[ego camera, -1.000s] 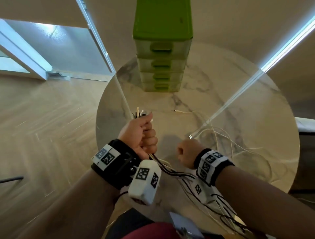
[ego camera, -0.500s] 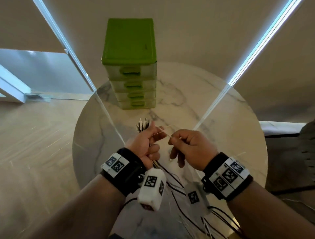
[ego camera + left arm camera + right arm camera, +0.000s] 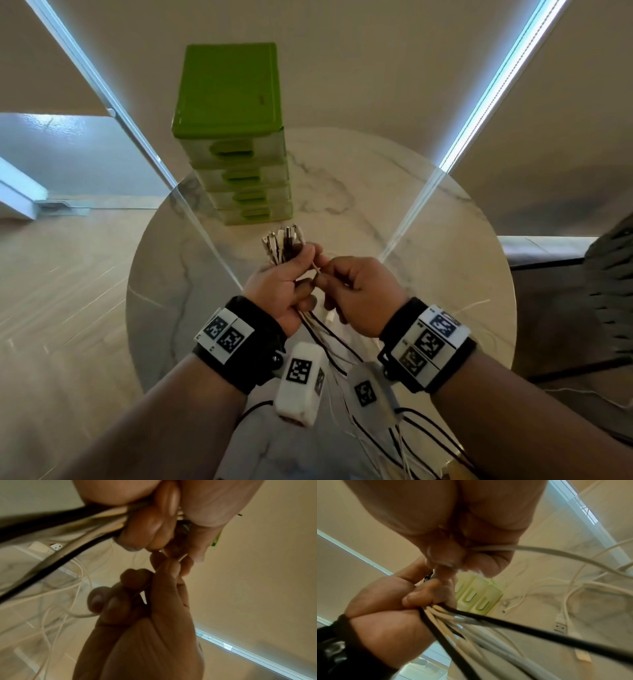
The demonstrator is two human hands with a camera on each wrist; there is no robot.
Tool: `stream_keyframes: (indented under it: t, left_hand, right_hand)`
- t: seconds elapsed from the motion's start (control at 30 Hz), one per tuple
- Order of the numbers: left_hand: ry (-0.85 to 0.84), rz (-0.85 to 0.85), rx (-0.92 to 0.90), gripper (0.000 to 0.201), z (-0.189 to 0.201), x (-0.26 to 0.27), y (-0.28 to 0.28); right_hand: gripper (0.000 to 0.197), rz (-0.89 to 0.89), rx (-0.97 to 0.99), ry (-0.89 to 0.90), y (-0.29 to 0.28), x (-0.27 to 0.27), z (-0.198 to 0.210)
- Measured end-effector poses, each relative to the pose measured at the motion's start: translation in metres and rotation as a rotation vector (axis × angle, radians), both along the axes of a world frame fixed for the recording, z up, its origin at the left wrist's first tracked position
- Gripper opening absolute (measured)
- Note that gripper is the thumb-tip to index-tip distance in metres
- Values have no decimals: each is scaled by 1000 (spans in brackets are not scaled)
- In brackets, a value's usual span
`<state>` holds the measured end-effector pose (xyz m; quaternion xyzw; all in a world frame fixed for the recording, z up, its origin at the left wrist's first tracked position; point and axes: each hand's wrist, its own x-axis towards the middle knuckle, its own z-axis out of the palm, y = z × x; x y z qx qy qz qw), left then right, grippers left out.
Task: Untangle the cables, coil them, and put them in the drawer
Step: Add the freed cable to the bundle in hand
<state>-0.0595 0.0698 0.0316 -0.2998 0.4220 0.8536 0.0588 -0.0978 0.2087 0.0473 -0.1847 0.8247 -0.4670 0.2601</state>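
My left hand (image 3: 286, 281) grips a bunch of black and white cables (image 3: 284, 245) above the round marble table (image 3: 445, 260), their plug ends sticking up out of the fist. My right hand (image 3: 346, 284) is right beside it and pinches one thin white cable (image 3: 317, 269) between thumb and fingers. In the right wrist view the bunch of cables (image 3: 471, 626) fans out below my left hand (image 3: 388, 601), and the white cable (image 3: 530, 550) leaves my right hand. The left wrist view shows my right hand (image 3: 154, 588) pinching the white cable (image 3: 161, 566). The green drawer unit (image 3: 236, 137) stands behind, all drawers closed.
Loose white cables (image 3: 570, 588) and a USB plug (image 3: 559, 626) lie on the marble top to the right. Black and white cable ends (image 3: 411, 438) hang off the near edge. A dark chair (image 3: 609, 274) stands at the right; wooden floor lies to the left.
My right hand rose from the table with a white cable and came over to the left hand, closing the gap. The left hand kept its grip on the bunch.
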Motion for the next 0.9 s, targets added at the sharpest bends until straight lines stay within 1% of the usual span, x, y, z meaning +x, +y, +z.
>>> stream_keyframes:
  t: [0.03,0.1,0.17,0.23,0.27,0.3,0.33,0.4,0.43,0.47,0.53,0.6,0.63,0.67,0.7,0.77,0.83,0.9]
  left_hand:
    - [-6,4,-21,20,0,-1,1]
    - [-32,40,-19,36,-1,-4,0]
    - [-58,129,110,50,-4,-8,-8]
    - [-53,210,261,57,-7,-8,-22]
    - [-37,207,310,58,-8,-6,-29]
    - [-24,167,317,58,-8,-3,-35]
    - [-26,103,272,56,-10,-1,-40]
    - [-45,-41,87,47,-7,3,-41]
    - [-51,-112,-16,45,-6,4,-38]
    - [-60,-185,-116,44,-4,3,-33]
    - [-97,-316,-283,36,0,1,-17]
    - [-130,-375,-348,24,4,-1,-3]
    - [-142,-354,-336,22,4,-3,-1]
    - [-156,-288,-304,22,2,-4,-4]
    - [-178,-187,-256,23,-1,-6,-10]
    - [-243,66,-153,25,-11,-9,-33]
    - [-323,284,-118,23,-23,-8,-55]
    - [-375,385,-137,27,-31,-5,-59]
  right_hand:
    - [24,-2,6,41,-2,0,-1]
    - [27,25,19,72,-3,0,-4]
    - [30,115,78,73,2,-2,-8]
    - [23,190,99,28,14,-7,-14]
    - [18,189,92,13,23,-11,-18]
    - [17,157,83,3,31,-16,-21]
    - [18,98,76,-6,38,-21,-25]
    - [18,-38,70,-14,44,-30,-28]
    - [18,-79,73,-1,42,-33,-28]
    - [17,-93,85,27,38,-35,-26]
    - [14,-51,84,96,23,-35,-19]
    - [15,-8,41,129,8,-34,-13]
    - [16,-9,20,118,3,-34,-11]
    - [18,-20,6,86,3,-35,-11]
    - [21,-39,2,40,6,-38,-11]
    - [24,-96,14,-48,23,-46,-17]
    - [26,-186,9,-99,42,-52,-25]
    - [27,-275,-5,-85,50,-54,-32]
